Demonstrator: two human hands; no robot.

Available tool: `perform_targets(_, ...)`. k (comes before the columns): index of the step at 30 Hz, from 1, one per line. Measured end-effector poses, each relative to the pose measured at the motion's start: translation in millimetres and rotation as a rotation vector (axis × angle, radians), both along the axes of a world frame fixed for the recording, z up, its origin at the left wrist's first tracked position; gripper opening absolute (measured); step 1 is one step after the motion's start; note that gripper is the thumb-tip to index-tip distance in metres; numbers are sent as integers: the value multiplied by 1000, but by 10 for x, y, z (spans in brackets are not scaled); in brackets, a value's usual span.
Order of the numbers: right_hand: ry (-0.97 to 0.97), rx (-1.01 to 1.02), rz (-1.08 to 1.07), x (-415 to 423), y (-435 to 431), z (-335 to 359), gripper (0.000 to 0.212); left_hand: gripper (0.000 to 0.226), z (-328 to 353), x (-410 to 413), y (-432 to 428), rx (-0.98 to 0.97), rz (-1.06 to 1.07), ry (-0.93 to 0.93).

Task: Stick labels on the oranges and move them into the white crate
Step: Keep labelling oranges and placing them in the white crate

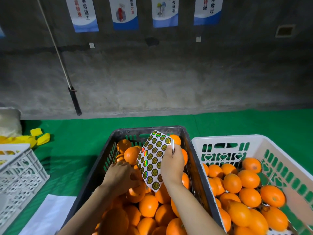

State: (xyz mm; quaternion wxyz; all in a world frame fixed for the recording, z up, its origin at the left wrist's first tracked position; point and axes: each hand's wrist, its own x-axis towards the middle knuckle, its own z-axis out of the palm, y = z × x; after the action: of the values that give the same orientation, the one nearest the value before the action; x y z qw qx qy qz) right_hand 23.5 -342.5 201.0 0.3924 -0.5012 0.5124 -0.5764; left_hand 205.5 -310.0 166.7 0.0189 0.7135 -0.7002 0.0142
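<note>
1. The desk (67,150) is covered in green cloth and carries two crates touching side by side.
2. The black crate (132,131) sits in the centre. The pile of unlabelled oranges (148,205) inside it reaches close to the rim.
3. The white crate (228,137) stands on the right and is about half filled with sorted fruit (249,179), so there is open room along its far wall.
4. A second slotted crate (18,175) and a paper sheet (49,216) lie well apart on the left.

Handling: the oranges are judged firm, round and moderately heavy, with a waxy skin. Cup each one around its widest part, because a loose fruit will roll off the pile. The label sheet (153,160) is thin and flexible and already curves under its own weight. Hold it by one edge and peel from a corner of a label.

Grip state:
- The right hand (172,164) is over the black crate, and its grip pinches the right edge of the label sheet between thumb and fingers.
- The left hand (120,177) rests low on the pile beside the sheet's lower edge. Its fingertips are hidden, so it is not possible to tell whether the grip holds anything.

Clearance: the transfer path crosses both adjoining rims. Lift each orange clear of them before moving right.
</note>
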Motion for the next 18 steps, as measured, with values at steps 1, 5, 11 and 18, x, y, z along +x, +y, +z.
perform_targets(1, 0, 3, -1, 2, -2, -1, 31, 59, -23, 4, -1, 3, 33, -17)
perform_targets(5, -9, -4, 7, 11, 3, -2, 31, 64, -73, 24, 3, 33, 109, -78)
perform_targets(11, -17, -3, 27, 1, 0, -4, 32, 28, -75, -75, 14, 33, 125, -78)
perform_targets(18, 5, 8, 20, 8, -12, 6, 31, 26, 43, -112, 36, 88, -158, -23)
